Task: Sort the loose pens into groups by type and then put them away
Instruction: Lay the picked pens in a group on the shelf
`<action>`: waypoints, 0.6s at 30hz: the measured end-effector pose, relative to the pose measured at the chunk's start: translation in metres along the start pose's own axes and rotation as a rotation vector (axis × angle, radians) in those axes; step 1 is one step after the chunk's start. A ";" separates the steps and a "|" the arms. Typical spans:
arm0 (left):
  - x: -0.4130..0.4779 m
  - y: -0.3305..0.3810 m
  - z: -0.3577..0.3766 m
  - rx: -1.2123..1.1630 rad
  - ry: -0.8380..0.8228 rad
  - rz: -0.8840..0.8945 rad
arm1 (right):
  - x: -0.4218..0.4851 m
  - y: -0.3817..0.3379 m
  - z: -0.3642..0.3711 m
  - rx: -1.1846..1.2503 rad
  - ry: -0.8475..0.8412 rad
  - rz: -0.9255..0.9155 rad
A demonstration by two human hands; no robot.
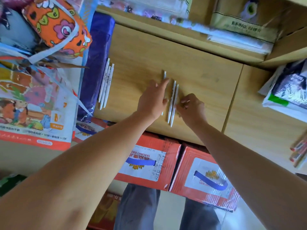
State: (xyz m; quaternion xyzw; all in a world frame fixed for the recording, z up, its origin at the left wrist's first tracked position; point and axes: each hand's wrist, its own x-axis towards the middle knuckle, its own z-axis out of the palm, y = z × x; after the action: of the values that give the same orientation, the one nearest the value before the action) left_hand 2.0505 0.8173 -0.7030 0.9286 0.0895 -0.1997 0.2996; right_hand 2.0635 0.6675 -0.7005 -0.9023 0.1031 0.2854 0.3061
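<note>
On the wooden shelf top (199, 72) lie two groups of white pens. Three pens (105, 84) lie side by side at the left, against a blue package (98, 63). In the middle, two white pens (172, 103) lie parallel between my hands. My left hand (153, 100) lies flat with straight fingers over a third white pen (164, 75), whose end shows past my fingertips. My right hand (191, 107) sits just right of the pair, fingers curled, fingertips touching the nearer pen.
Bags and colourful packaged books (38, 97) crowd the left. Packets (235, 30) fill the shelf behind. A plastic-wrapped stack (289, 90) sits at the right, with red-tipped pencils (299, 151) below it. Red cartons (174, 165) stand under the shelf edge.
</note>
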 end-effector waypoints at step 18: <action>-0.027 -0.039 -0.012 -0.048 -0.005 0.021 | 0.010 -0.033 0.038 0.259 -0.079 -0.075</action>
State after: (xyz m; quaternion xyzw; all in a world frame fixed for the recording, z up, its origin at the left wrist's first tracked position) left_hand 2.0183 0.8549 -0.7029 0.9216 0.0835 -0.1966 0.3240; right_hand 2.0669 0.7167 -0.7145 -0.8465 0.0933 0.2935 0.4344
